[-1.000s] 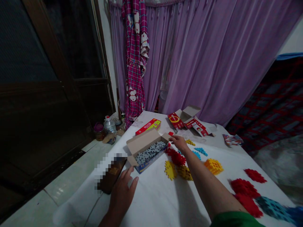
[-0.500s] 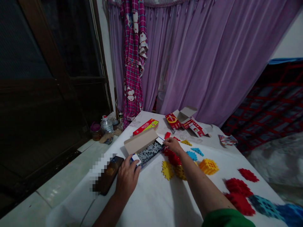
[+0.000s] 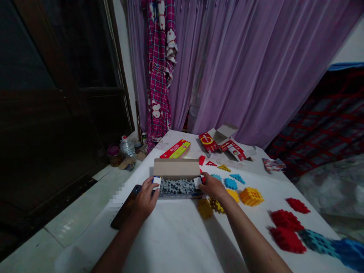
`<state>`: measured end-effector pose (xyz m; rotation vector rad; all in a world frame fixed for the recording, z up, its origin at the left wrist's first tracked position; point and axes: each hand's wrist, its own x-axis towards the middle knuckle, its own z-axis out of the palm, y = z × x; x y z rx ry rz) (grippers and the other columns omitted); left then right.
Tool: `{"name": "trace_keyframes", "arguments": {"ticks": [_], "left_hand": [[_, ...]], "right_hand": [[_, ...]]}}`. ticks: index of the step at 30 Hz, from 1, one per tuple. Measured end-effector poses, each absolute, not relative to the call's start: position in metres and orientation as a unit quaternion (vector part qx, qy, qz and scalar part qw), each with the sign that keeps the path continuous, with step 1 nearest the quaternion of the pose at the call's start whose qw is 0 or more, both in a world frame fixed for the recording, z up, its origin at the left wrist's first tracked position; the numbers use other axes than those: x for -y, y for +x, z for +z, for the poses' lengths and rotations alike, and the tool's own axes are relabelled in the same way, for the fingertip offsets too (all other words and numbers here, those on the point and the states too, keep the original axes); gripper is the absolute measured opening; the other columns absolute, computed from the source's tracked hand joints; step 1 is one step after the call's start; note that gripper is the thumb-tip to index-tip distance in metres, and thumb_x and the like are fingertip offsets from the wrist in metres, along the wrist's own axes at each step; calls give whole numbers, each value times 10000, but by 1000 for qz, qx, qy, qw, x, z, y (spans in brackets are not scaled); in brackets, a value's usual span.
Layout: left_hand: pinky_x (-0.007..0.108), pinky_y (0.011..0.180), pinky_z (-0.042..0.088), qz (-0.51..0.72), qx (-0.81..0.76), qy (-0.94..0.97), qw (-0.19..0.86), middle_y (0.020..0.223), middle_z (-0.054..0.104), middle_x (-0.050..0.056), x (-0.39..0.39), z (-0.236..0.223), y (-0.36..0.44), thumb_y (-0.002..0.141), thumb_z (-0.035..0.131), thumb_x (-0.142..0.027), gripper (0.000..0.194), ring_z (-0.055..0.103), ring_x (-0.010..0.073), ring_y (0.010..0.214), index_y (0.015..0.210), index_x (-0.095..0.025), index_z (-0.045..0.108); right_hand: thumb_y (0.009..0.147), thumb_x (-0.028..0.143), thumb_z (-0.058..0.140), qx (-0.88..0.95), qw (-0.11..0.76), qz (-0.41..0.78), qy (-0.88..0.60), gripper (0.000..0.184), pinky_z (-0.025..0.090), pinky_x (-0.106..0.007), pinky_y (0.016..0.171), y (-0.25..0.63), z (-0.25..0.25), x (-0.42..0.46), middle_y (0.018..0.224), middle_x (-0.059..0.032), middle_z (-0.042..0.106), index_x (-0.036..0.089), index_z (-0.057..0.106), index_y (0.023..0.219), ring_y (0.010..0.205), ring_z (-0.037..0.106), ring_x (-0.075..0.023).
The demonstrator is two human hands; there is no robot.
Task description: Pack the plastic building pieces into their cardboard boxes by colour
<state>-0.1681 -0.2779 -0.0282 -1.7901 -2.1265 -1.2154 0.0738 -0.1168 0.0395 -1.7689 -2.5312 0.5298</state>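
Observation:
A long cardboard box (image 3: pixel 176 167) lies open on the white table, its brown lid raised at the back. Inside is a grey and black mottled mass of small toothed pieces (image 3: pixel 178 186). White end flaps stick out at both ends. My left hand (image 3: pixel 146 199) grips the left end, fingers over that flap. At the right end, my right hand (image 3: pixel 213 185) holds the other flap between thumb and fingers. Close to my right wrist lie yellow toothed plates (image 3: pixel 205 208) and blue toothed plates (image 3: pixel 231 184). My left forearm partly covers a dark phone (image 3: pixel 125 210).
Behind the box lies a red and yellow box (image 3: pixel 176 149); farther right are opened red cartons (image 3: pixel 224 144). A yellow lattice block (image 3: pixel 251 196), red toothed stacks (image 3: pixel 287 231) and blue lattice pieces (image 3: pixel 321 244) occupy the right side. Bottles and jars (image 3: pixel 127 147) stand left of the table.
The box has turned from slanted to nearly square with me, its right end drawn nearer. My right hand has come down with it, and my left hand has shifted slightly up and left.

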Motion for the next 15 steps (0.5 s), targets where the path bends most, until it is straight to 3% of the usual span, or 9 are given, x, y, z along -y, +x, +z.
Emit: {"name": "trace_keyframes", "arguments": {"ticks": [7,15], "left_hand": [[376,971,510,-408,699,-586,34,1248,581,117,272,-21,-173,929,397,-321,295,632,222,1097,912,-210,670],[368,945,509,-373,689,-619,60,1136,680,85,277,-15,-176,932,414,-334,285,640,216,1063,919,-214,672]], "right_hand": [[829,358,569,799,2,244,-549,653,446,-332,907,94,51,115,1286,-166,625,144,427,1429,1145,604,-264],[821,341,577,795,34,259,-548,523,462,-305,814,94,47,109,1145,-104,700,181,549,1319,994,657,-232]]}}
